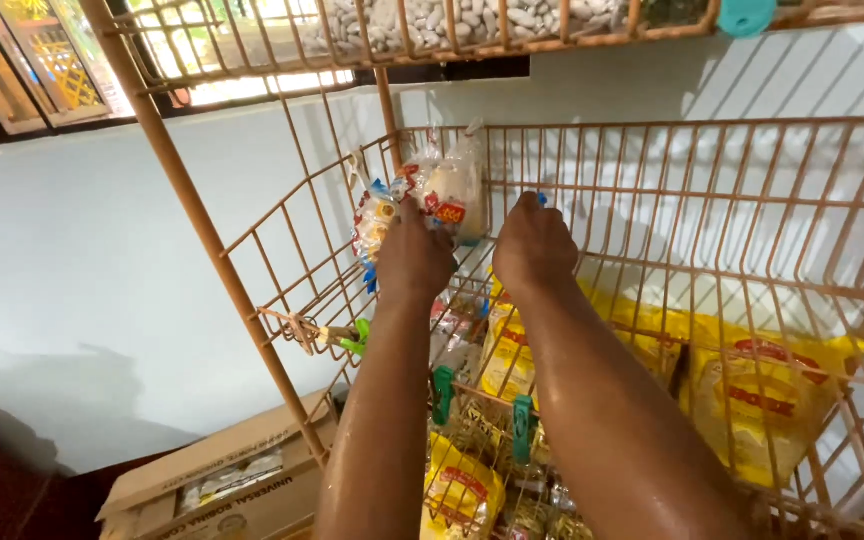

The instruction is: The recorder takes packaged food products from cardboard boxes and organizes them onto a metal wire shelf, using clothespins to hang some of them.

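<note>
At the wire basket's (652,160) back-left corner, the left hand (412,255) grips clear snack packets (442,190) hanging upright just above it; the right hand (532,245), nearby, pinches the back wire, fingers closed.

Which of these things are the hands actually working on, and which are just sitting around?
In hand:
left hand holding clear snack packets
right hand on a blue clip
wire basket

Lying about:
yellow packets
green clips
cardboard box
bag of white beans
</note>
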